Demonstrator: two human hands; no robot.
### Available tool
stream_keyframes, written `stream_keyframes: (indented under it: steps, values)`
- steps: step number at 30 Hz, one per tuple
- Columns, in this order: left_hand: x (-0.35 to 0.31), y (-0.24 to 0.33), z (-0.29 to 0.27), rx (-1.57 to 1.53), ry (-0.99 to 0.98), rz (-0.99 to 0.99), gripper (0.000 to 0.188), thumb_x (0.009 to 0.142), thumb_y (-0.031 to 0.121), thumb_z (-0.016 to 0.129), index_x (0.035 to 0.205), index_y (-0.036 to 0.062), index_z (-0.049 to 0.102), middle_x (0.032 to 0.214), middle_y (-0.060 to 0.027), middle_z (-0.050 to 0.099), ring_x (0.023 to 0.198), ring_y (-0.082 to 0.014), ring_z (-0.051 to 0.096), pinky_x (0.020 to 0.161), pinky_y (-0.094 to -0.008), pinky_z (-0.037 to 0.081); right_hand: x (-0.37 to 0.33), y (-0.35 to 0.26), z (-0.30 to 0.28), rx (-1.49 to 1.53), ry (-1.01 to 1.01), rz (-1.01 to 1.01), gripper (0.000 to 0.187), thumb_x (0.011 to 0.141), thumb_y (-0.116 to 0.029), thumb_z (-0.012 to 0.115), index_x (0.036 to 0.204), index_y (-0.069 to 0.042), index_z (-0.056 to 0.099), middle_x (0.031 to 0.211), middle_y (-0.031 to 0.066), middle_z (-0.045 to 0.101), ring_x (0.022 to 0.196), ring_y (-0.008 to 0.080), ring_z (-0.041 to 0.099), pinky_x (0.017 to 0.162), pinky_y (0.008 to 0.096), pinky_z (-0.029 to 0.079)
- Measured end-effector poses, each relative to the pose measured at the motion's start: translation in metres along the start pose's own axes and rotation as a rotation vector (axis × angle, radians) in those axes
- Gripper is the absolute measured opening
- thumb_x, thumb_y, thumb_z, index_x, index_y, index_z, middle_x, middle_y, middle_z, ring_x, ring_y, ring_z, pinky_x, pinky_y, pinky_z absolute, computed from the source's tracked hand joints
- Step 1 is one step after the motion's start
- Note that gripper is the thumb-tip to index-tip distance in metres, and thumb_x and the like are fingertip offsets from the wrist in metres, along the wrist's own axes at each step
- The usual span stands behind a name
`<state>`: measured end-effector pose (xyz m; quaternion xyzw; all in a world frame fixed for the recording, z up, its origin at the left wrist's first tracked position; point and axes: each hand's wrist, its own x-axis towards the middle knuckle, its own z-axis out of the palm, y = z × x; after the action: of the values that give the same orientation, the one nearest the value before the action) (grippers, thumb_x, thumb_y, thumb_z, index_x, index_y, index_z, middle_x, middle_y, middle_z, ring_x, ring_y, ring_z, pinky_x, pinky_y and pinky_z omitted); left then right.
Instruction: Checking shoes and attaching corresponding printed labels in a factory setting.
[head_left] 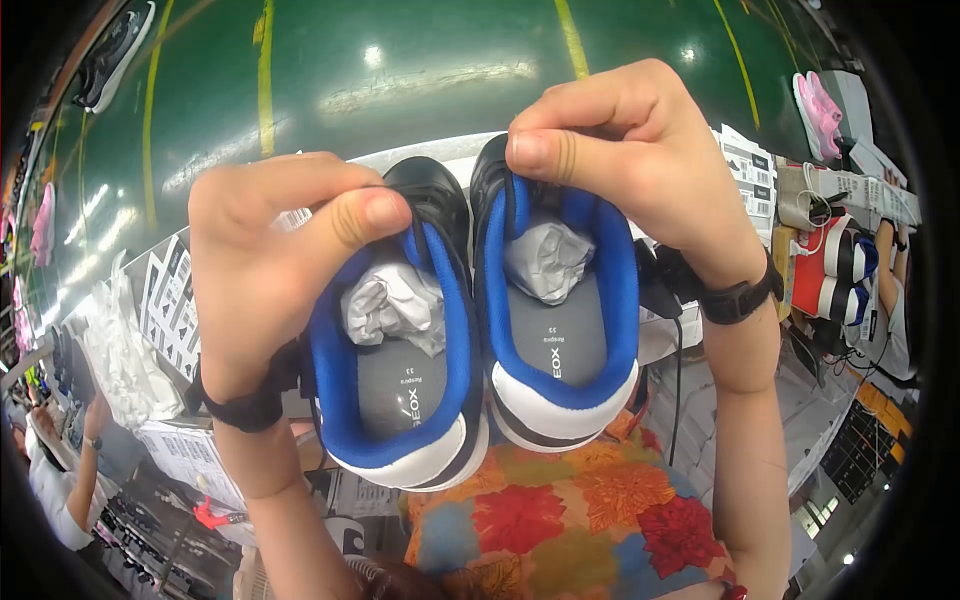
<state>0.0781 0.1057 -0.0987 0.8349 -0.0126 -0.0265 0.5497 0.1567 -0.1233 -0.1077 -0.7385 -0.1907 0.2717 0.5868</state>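
Two sneakers hang side by side in front of me, heels toward me. The left sneaker (385, 390) and the right sneaker (560, 340) both have black toes, blue linings, grey insoles and white heels with a dark band. A wad of crumpled paper (395, 305) fills the front of the left one; another paper wad (548, 262) sits inside the right one. My left hand (265, 245) pinches the left sneaker near its tongue between thumb and fingers. With a similar pinch, my right hand (640, 165) grips the right sneaker at the tongue. Their toes are partly hidden.
A glossy green surface (320, 120) with yellow lines stretches beyond the sneakers, carrying a black shoe (115, 55) and pink shoes (820, 112). Printed label sheets (172, 310) and white paper (125, 350) lie at left. More shoes (840, 265) and cables stand at right. People work on both sides.
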Motion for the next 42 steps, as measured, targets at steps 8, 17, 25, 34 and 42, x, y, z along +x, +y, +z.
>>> stream_keyframes:
  steps: [8, 17, 25, 34, 42]
  values:
    - [0.005, -0.002, 0.002, -0.426, -0.028, -0.292, 0.015, 0.081, 0.011, 0.076, 0.082, -0.0041, 0.074, 0.070, -0.0045, 0.069, 0.061, -0.0070, 0.059, 0.056, -0.0205, 0.045, 0.006, -0.001, -0.006, -0.040, -0.006, 0.029, 0.016, 0.085, -0.014, 0.073, 0.085, 0.002, 0.072, 0.071, 0.0000, 0.065, 0.067, 0.0054, 0.056, 0.061, 0.0210, 0.043]
    - [-0.002, 0.002, 0.004, -0.442, -0.034, -0.307, 0.014, 0.082, 0.010, 0.075, 0.084, -0.0039, 0.074, 0.070, -0.0063, 0.070, 0.061, -0.0072, 0.061, 0.055, -0.0205, 0.046, -0.005, 0.001, -0.003, -0.073, 0.017, 0.016, 0.017, 0.085, -0.015, 0.073, 0.085, 0.002, 0.071, 0.074, -0.0014, 0.064, 0.070, 0.0047, 0.054, 0.063, 0.0214, 0.042]
    - [-0.056, -0.020, 0.035, 0.362, 0.138, 0.401, 0.020, 0.069, 0.020, 0.082, 0.075, 0.0055, 0.069, 0.070, -0.0072, 0.066, 0.056, -0.0207, 0.059, 0.054, -0.0297, 0.046, -0.046, 0.018, 0.027, -0.471, 0.039, -0.409, 0.013, 0.072, -0.009, 0.077, 0.077, -0.001, 0.067, 0.066, 0.0074, 0.058, 0.065, 0.0210, 0.061, 0.059, 0.0289, 0.050]
    - [-0.044, 0.029, 0.066, 0.273, -0.158, 0.215, 0.048, 0.063, 0.011, 0.081, 0.106, -0.0002, 0.064, 0.101, -0.0142, 0.062, 0.084, -0.0300, 0.065, 0.072, -0.0347, 0.054, -0.068, 0.006, 0.018, -0.546, 0.091, -0.611, 0.023, 0.072, -0.015, 0.078, 0.084, -0.002, 0.065, 0.070, 0.0090, 0.057, 0.071, 0.0300, 0.063, 0.069, 0.0353, 0.056]
    - [-0.010, 0.049, 0.047, -0.097, -0.335, 0.013, 0.020, 0.071, -0.003, 0.070, 0.091, -0.0072, 0.068, 0.073, -0.0051, 0.066, 0.067, -0.0052, 0.061, 0.056, -0.0199, 0.049, -0.086, -0.034, 0.005, -0.448, 0.054, -0.234, 0.028, 0.067, -0.004, 0.073, 0.092, 0.004, 0.062, 0.080, 0.0105, 0.068, 0.076, 0.0207, 0.070, 0.071, 0.0269, 0.054]
